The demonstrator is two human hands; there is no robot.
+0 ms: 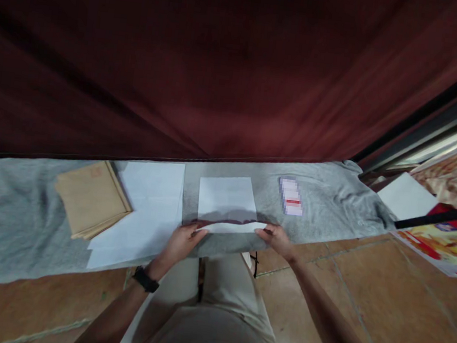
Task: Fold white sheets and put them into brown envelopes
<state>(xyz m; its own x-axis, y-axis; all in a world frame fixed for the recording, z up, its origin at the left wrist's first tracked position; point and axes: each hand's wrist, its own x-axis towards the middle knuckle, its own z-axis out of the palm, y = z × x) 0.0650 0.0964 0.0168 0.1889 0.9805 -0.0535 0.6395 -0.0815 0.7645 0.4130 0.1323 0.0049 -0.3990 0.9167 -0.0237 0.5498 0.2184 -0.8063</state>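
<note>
A white sheet of paper [229, 198] lies on the grey cloth in front of me, its near edge raised and folded over into a narrow strip. My left hand [184, 239] pinches the left end of that raised edge. At the right end, my right hand [278, 240] pinches it between thumb and fingers. Left of the sheet rests a stack of larger white papers [154, 201], and a pile of brown envelopes [92, 197] overlaps its left side.
Grey cloth [8, 218] covers the long narrow table, with a blurred-out phone-like item [290, 195] at right. A dark red curtain [223, 72] hangs behind. Beyond the right end are a white sheet [408, 196] and a colourful printed box [451, 241]. Below is tiled floor [337, 299].
</note>
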